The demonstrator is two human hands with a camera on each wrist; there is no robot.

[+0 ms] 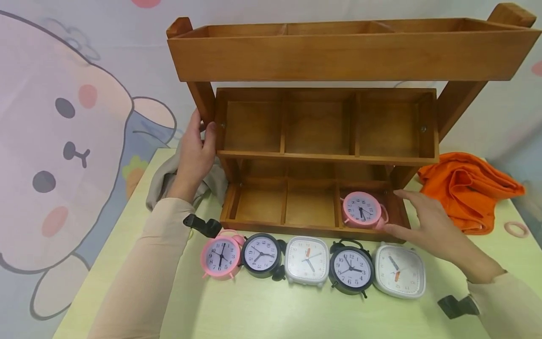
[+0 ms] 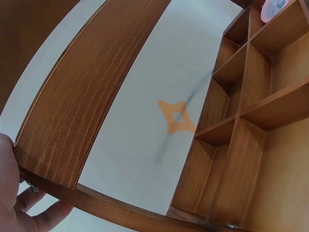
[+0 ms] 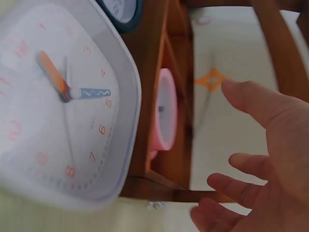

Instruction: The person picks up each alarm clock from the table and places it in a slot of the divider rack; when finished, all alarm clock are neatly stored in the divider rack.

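Note:
A three-tier wooden rack [image 1: 328, 155] with divided trays stands at the middle in the head view. My left hand [image 1: 196, 153] grips its left upright beside the middle tray, thumb in front. Part of that hand [image 2: 12, 208] shows at the post in the left wrist view. A pink alarm clock [image 1: 362, 209] leans back inside the bottom tray's right compartment. Just right of this clock, my right hand [image 1: 429, 228] has its thumb and fingers spread, holding nothing. The right wrist view shows the relaxed hand [image 3: 282, 164] apart from the pink clock [image 3: 166, 111].
Along the rack's front stand another pink clock [image 1: 220, 256], two black clocks [image 1: 261, 254] [image 1: 352, 269] and two white square clocks [image 1: 306, 260] [image 1: 400, 270]. Orange cloth [image 1: 470, 193] lies right, grey cloth [image 1: 165, 176] left. A pink ring [image 1: 516, 229] is near the right edge.

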